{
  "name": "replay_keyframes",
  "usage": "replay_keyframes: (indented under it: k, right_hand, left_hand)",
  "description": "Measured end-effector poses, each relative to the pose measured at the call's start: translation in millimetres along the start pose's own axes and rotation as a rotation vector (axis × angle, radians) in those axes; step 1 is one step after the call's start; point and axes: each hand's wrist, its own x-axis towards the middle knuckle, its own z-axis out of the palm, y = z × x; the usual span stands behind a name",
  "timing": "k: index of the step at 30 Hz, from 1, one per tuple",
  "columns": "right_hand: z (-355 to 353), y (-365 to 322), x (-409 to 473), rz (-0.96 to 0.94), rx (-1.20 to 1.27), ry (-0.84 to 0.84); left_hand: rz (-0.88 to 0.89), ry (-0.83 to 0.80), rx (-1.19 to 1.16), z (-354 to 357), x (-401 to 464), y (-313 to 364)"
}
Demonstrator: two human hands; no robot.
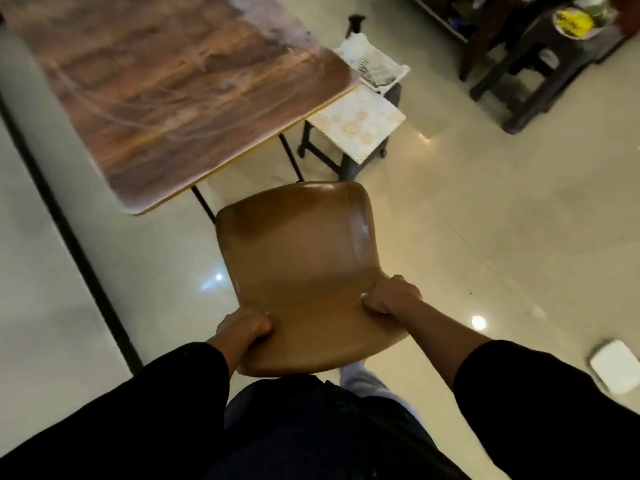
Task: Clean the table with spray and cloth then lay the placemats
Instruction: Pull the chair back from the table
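Both hands clamped on chair [298, 265]: left hand [244, 325] and right hand [391, 294] curled round its near edges. Tabletop [166, 98] ahead-left of hands, bare, streaked. Placemats [358, 128] on stool beyond, ahead of right hand, nearer to it.

The wood-grain tabletop [166, 88] shows pale wipe streaks. Off its right corner, a dark stool [341, 157] carries patterned placemats [358, 128].

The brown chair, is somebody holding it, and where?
Yes. Both hands hold the brown chair by the near part of its shell: the left hand curls round its left edge and the right hand its right edge.
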Motion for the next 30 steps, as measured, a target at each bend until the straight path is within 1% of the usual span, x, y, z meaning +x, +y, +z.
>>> replay_keyframes:
  k: [3,7,9,12,16,22,30]
  right_hand:
    - [-11.8,7.4,9.0,-0.035,0.031,-0.008]
    - [-20.5,14.1,18.4,-0.072,0.073,-0.066]
    - [-20.4,17.5,21.8,-0.078,0.095,-0.069]
    - [-17.0,21.6,24.4,-0.088,0.147,-0.029]
    - [-19.0,23.0,25.1,-0.110,0.176,0.046]
    - [-49.2,20.9,27.9,-0.149,0.186,0.114]
    - [-96.2,4.8,36.7,-0.232,0.087,0.225]
  left_hand:
    - [-0.065,0.033,-0.086,6.8,-6.6,-6.0]
    - [-0.064,0.079,-0.038,9.7,-12.0,-5.3]
    - [-0.089,0.132,-0.020,11.6,-17.5,-3.2]
    - [-0.149,0.219,-0.029,15.8,-24.0,-2.6]
    - [-0.195,0.275,-0.108,14.3,-29.8,-2.0]
    - [-0.239,0.283,-0.191,11.1,-43.6,4.0]
    - [-0.263,0.271,-0.295,26.4,-56.9,17.5]
